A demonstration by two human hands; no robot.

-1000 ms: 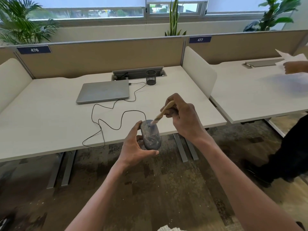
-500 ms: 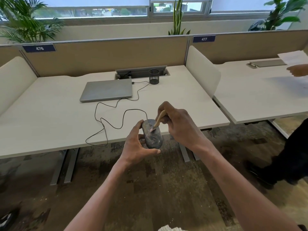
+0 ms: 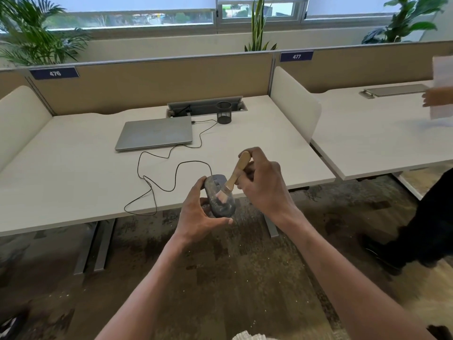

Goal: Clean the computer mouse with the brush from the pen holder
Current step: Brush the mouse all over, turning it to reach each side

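A dusty grey computer mouse point(image 3: 215, 192) is held just past the desk's front edge, over the floor, by my left hand point(image 3: 198, 217), thumb on its left side and fingers under its near end. My right hand point(image 3: 263, 185) grips a small wooden-handled brush point(image 3: 236, 176); its pale bristles rest on the middle of the mouse's back. The mouse's black cable point(image 3: 157, 177) loops over the desk to the closed laptop point(image 3: 154, 132). A black mesh pen holder point(image 3: 223, 115) stands at the back of the desk, with nothing visible in it.
The white desk point(image 3: 73, 182) has beige dividers behind it and at both sides. A second desk point(image 3: 367, 146) lies to the right, where another person's hand point(image 3: 437, 95) holds papers. That person's dark leg point(image 3: 426, 229) stands on the floor at right.
The brush has swept from the mouse's far end toward its middle, with the handle now standing steeper. The camera shifted slightly. The other person's papers moved.
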